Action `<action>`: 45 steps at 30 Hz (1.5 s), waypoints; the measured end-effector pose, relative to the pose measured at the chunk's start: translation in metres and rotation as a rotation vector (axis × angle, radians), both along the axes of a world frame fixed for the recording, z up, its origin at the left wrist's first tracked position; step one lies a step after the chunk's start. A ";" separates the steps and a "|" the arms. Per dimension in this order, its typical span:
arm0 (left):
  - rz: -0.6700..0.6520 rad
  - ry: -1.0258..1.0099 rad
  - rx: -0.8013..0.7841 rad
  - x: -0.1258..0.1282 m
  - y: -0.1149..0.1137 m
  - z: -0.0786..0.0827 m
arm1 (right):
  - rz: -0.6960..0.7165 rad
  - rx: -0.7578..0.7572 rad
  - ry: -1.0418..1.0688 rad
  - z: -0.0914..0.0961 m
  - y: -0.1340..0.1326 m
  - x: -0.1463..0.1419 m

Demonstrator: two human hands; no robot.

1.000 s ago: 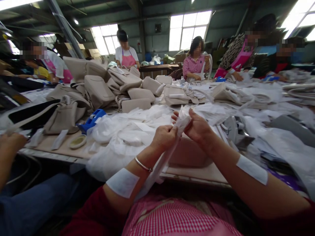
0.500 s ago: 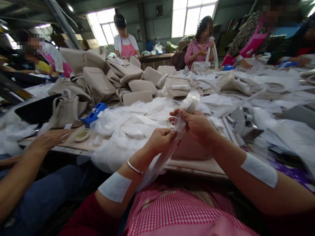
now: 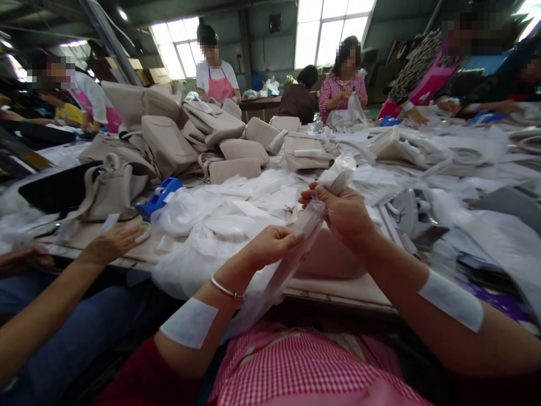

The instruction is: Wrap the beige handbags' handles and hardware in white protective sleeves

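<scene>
My left hand (image 3: 270, 248) and my right hand (image 3: 342, 211) are both closed on a long beige strap wrapped in thin clear plastic film (image 3: 291, 259). The strap runs from my lap up to my right hand, where crumpled white wrapping (image 3: 338, 175) sticks out above the fingers. My left hand pinches the strap lower down, just over the table's front edge. A pinkish-beige bag (image 3: 329, 256) lies on the table right behind both hands.
Crumpled white plastic and paper (image 3: 211, 220) covers the table (image 3: 338, 287). A heap of beige handbags (image 3: 177, 141) sits at the back left, with a blue tape dispenser (image 3: 160, 194) in front. A co-worker's hand (image 3: 112, 242) rests at the left edge. Several other people work around the far side.
My left hand has slid down the strap toward my lap. My right hand lifted slightly. The co-worker's hand at the left has moved onto the table edge.
</scene>
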State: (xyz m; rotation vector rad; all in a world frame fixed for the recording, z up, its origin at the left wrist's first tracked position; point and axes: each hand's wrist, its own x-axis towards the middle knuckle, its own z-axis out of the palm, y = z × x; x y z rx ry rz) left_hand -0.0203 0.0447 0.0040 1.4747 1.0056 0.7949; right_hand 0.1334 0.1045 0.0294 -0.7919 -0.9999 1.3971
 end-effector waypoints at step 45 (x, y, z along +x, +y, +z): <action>0.234 0.091 0.075 0.007 -0.007 -0.025 | 0.038 -0.038 0.048 -0.020 -0.014 -0.003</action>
